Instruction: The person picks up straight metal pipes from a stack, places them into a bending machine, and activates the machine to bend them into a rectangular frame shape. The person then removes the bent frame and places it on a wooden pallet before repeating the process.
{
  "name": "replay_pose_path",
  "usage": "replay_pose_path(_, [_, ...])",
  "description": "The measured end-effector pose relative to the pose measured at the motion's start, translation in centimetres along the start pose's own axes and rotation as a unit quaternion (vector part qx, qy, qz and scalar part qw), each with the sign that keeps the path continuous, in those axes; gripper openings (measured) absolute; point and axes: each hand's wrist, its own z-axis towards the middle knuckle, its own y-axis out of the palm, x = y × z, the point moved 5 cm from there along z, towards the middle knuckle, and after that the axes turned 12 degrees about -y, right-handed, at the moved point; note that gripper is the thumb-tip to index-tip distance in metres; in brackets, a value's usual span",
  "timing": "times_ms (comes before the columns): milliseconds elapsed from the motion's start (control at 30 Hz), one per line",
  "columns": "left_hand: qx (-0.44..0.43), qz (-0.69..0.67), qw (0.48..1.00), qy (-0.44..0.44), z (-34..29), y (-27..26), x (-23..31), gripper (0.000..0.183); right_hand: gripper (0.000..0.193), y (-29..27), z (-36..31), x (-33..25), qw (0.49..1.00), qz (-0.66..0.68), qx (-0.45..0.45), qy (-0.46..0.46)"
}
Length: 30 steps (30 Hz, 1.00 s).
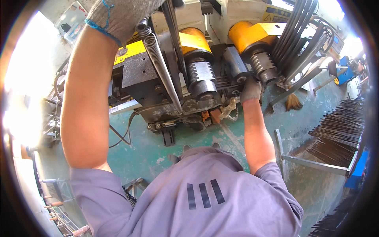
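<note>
My left hand [124,17], in a pale knitted work glove with a blue-stitched cuff, is raised beside the upper left of a yellow and black machine [244,35]. Its fingers run to the top edge of the picture, and what they hold, if anything, does not show. Below it a coil spring [152,44] sits on a slanting metal rod. My right hand [251,90], gloved too, reaches in beneath a dark angular block [235,63], close to the right ribbed roller [263,66]. Its fingers are hidden there. A second ribbed roller [202,77] stands left of the block.
A bundle of long dark rods [294,33] leans at the machine's right. Many thin rods lie on a metal rack [335,134] at the right. A broom head [293,102] rests on the green floor [138,158]. A loose cable [128,132] hangs below the machine's left side.
</note>
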Motion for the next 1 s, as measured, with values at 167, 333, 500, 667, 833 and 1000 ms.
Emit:
replay_pose_path(167, [0.021, 0.033, 0.997, -0.066, -0.7, -0.7, 0.4, 0.017, 0.026, -0.2, -0.7, -0.7, 0.981, -0.169, -0.064, -0.076])
replay_pose_path(333, [0.069, 0.093, 0.972, -0.203, -1.8, -0.6, 1.1, 0.023, 0.027, -0.9, -0.3, 0.8, 0.999, -0.028, -0.011, 0.015])
replay_pose_path(500, [0.031, 0.057, 0.978, -0.200, -1.4, -1.3, 0.1, 0.030, 0.026, -1.4, 0.1, 2.0, 1.000, -0.013, 0.001, 0.021])
replay_pose_path(667, [-0.044, 0.051, 0.995, 0.078, 0.9, -1.2, -1.9, 0.026, 0.023, -2.0, 0.9, 2.9, 0.992, -0.112, -0.049, -0.009])
replay_pose_path(833, [-0.020, 0.051, 0.999, -0.004, 0.6, -0.6, -2.9, 0.027, 0.027, -1.6, 0.4, 1.8, 0.939, -0.299, -0.127, -0.110])
replay_pose_path(1000, [0.008, 0.058, 0.996, -0.071, 0.3, 0.1, -2.4, 0.026, 0.032, -0.9, -0.2, 2.2, 0.998, -0.050, -0.032, 0.030])
